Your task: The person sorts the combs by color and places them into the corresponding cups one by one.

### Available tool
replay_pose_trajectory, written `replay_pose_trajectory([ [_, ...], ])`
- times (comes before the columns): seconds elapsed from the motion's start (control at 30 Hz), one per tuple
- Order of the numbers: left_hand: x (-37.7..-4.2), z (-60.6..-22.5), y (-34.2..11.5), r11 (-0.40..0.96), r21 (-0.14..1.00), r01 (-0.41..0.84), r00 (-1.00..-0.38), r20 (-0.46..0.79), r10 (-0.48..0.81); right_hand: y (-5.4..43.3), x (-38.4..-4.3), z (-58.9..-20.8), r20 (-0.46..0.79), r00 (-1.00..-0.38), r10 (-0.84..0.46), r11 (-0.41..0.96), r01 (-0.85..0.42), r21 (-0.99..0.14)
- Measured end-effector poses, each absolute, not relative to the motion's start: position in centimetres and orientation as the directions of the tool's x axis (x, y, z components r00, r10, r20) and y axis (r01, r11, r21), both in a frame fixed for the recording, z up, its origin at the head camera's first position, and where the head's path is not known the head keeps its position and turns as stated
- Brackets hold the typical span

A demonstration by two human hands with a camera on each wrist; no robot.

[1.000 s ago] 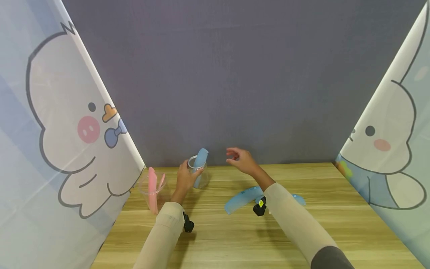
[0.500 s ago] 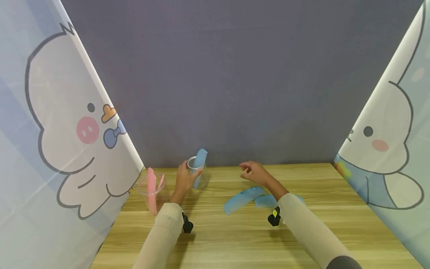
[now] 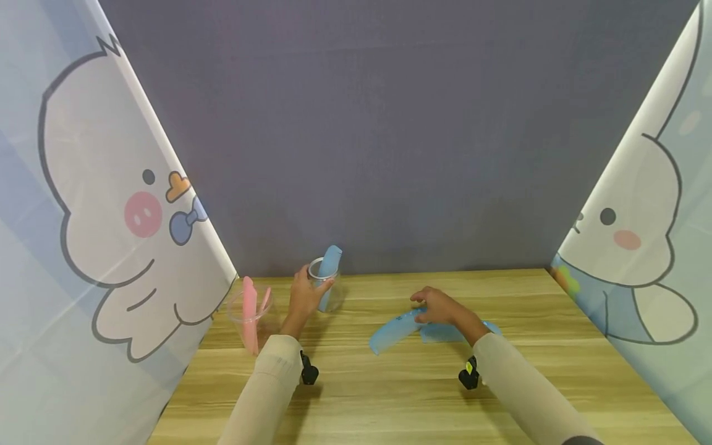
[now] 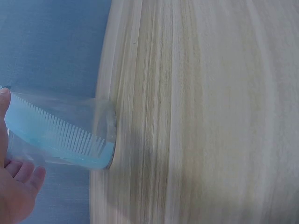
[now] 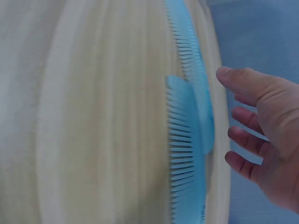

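My left hand [image 3: 303,298] grips a clear plastic cup [image 4: 106,119] near the back edge of the table, thumb on one side and fingers on the other. A light blue comb [image 3: 331,258] leans inside that cup, its upper end above the rim; the left wrist view shows its teeth through the wall. Over at the right, my right hand [image 3: 440,307] hovers low over two more blue combs, its fingers spread and slightly bent, with nothing in them. One curved comb [image 3: 392,335] lies to the left, overlapping the other comb [image 5: 187,154], which my right forearm partly covers.
Left of my left hand stands a second clear cup [image 3: 233,316] with pink combs [image 3: 250,318] upright in it. A dark grey panel [image 3: 356,136] rises behind the wooden table [image 3: 378,395]. Cartoon-printed panels [image 3: 105,185] flank both sides.
My right hand has moved right and down, from beside the cup to over the blue combs on the table. The left hand keeps its grip on the cup in place.
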State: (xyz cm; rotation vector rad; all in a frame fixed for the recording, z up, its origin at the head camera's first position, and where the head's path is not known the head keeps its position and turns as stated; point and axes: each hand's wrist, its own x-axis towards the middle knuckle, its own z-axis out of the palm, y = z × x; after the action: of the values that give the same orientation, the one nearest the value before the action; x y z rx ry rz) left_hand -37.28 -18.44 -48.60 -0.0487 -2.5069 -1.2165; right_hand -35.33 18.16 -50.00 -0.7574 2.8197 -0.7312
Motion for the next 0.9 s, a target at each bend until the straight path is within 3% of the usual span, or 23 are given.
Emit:
replay_pose_trajectory([
  [0.2, -37.3, -48.6, -18.4, 0.63, 0.754, 0.185, -0.938, 0.327, -0.117, 18.3, -34.9, -51.1, 0.001, -0.87, -0.493, 0.799, -0.453, -0.395],
  [0.43, -37.5, -48.7, -18.5, 0.632, 0.753, 0.183, -0.936, 0.33, -0.122, 18.1, -34.5, -51.2, -0.032, -0.895, -0.445, 0.836, -0.402, -0.372],
  [0.9, -37.3, -48.5, -18.6, 0.629, 0.756, 0.182, -0.942, 0.317, -0.108, 18.3, -34.8, -51.5, -0.115, -0.923, -0.366, 0.844, -0.278, -0.458],
])
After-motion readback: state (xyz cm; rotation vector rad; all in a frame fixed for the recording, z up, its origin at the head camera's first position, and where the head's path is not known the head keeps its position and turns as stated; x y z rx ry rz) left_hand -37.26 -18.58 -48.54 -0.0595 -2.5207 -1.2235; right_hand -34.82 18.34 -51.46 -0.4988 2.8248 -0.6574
